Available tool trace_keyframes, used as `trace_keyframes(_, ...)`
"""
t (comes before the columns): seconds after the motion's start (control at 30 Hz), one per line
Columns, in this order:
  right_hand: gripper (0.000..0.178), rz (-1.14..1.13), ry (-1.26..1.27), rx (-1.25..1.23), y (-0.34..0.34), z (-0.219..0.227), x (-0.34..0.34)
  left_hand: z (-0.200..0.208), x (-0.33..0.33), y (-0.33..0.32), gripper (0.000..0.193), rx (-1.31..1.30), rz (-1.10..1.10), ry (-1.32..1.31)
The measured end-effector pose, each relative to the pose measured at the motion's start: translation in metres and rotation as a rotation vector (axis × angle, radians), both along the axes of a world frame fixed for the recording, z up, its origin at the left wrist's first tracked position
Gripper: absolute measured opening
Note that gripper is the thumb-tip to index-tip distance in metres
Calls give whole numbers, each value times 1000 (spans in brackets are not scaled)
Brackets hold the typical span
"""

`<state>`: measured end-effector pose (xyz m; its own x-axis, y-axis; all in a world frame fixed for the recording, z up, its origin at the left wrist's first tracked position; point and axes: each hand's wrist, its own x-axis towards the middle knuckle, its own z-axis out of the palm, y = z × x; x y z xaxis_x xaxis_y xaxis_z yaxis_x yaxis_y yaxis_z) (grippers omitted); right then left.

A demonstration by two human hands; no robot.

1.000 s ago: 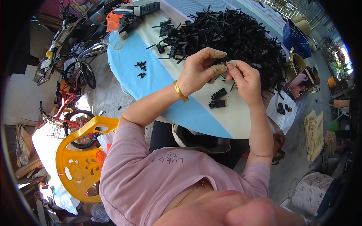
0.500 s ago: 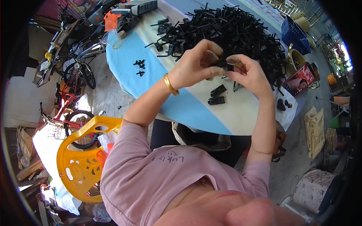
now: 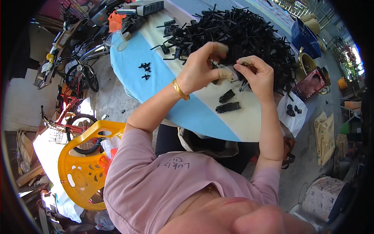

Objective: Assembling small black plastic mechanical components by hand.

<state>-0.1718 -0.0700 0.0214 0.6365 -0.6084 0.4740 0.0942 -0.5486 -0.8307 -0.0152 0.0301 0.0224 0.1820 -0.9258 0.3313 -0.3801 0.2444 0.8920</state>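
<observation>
My left hand [image 3: 199, 70] is raised over the table's near part, a wrapped bandage round its thumb and its index finger curled forward. A small black plastic piece [image 3: 215, 81] shows under that thumb, held in the hand. Beside it my right hand [image 3: 257, 76] pinches thumb and forefinger together; what lies between them is too small to make out. Thin silvery pieces [image 3: 244, 86] show just below the right fingers. Two black plastic pieces [image 3: 228, 107] lie on the cloth beneath the hands. Beyond the hands rises a large heap of black plastic parts with strap-like ends [image 3: 237, 33].
Small black cross-shaped pieces [image 3: 145, 70] lie on the blue part of the tablecloth [image 3: 132, 50]. At right are a white sheet [image 3: 289, 124] with black bits, a red picture-fronted box [image 3: 309, 85] and a blue basket [image 3: 306, 37]. A yellow chair [image 3: 80, 175] stands left.
My left fingers have spread away from the right hand, leaving a wider gap between the two. The nearer black piece on the cloth looks longer now. My right hand has barely moved.
</observation>
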Motion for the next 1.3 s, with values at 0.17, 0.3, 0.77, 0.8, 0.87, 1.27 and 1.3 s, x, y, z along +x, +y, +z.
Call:
trace_keyframes(0.17, 8, 14, 104, -107, 19, -4, 5, -7, 1, -9, 79, -57, -165, 242)
trace_keyframes(0.3, 19, 88, 22, -49, 25, -3, 7, -4, 8, -10, 70, 59, -259, 392)
trace_keyframes(0.77, 15, 122, 12, 248, 15, -4, 2, -12, -9, -8, 41, -208, 22, 127)
trace_keyframes(0.8, 15, 99, 15, 203, 15, -5, 3, -13, -10, -8, 39, -192, 45, 181)
trace_keyframes(0.87, 15, 87, 6, 189, 16, -6, 4, -13, -11, -7, 36, -175, 69, 233)
trace_keyframes(1.27, 14, 106, 99, 348, 17, -1, 0, -13, -9, -6, 19, -155, -78, 452)
trace_keyframes(1.3, 14, 131, 114, 421, 16, -1, 0, -13, -12, -4, 17, -170, -53, 420)
